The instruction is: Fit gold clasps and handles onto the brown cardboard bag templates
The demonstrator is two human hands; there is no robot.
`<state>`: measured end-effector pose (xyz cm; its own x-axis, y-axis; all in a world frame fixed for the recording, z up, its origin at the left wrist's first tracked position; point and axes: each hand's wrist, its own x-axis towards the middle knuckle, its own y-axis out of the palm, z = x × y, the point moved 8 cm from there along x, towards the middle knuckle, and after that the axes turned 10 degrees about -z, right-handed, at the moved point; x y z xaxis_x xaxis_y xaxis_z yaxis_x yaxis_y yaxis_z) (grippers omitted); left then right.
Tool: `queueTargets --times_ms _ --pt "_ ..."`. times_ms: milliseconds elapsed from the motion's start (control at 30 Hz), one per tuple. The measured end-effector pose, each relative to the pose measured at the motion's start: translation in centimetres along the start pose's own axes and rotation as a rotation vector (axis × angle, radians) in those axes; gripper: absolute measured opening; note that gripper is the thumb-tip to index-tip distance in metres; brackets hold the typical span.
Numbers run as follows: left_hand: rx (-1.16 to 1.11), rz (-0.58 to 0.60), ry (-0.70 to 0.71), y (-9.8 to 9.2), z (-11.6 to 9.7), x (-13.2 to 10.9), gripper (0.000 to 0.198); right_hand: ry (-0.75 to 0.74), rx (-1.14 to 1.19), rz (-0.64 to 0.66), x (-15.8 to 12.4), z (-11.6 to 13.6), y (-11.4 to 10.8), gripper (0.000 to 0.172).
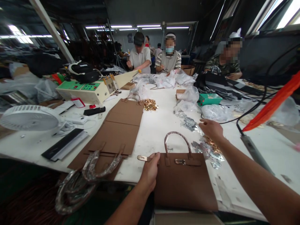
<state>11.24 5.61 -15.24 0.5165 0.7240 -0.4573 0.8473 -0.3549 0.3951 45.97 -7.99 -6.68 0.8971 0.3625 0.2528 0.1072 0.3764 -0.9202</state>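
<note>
A brown leather handbag [185, 184] lies flat at the table's near edge, its wrapped handle [176, 140] pointing away from me. My left hand [150, 170] grips the bag's strap by its metal end tab [142, 158], at the bag's left top corner. My right hand [211, 129] reaches out to a scatter of small metal fittings in clear packets [208, 148] to the right of the bag. Its fingers curl down over them; what they hold, if anything, is hidden.
A row of brown bag panels [119, 125] lies to the left, with plastic-wrapped handles [93, 165] at the near end. A fan [28, 117], a green-topped machine [86, 89], gold fittings [150, 104], plastic bags and a green box [209, 98] crowd the table. Three people work at the far end. An orange strap [274, 101] and black cable [255, 106] cross on the right.
</note>
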Motion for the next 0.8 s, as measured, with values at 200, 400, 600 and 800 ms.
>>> queueTargets --times_ms 200,400,600,800 --pt "-0.015 -0.037 0.001 -0.1 0.3 0.3 0.035 -0.177 0.763 0.095 -12.5 9.1 -4.1 0.027" --pt "0.008 -0.089 0.051 -0.3 -0.1 -0.1 0.032 -0.651 0.574 0.153 -23.4 14.9 -2.5 0.016" --pt "0.035 -0.129 0.079 -0.9 -0.1 -0.3 0.035 -0.526 0.444 0.155 -23.5 14.1 -0.8 0.007" --pt "-0.016 -0.071 0.043 -0.8 0.6 0.0 0.033 -0.387 0.468 0.173 -22.8 13.9 -1.2 0.016"
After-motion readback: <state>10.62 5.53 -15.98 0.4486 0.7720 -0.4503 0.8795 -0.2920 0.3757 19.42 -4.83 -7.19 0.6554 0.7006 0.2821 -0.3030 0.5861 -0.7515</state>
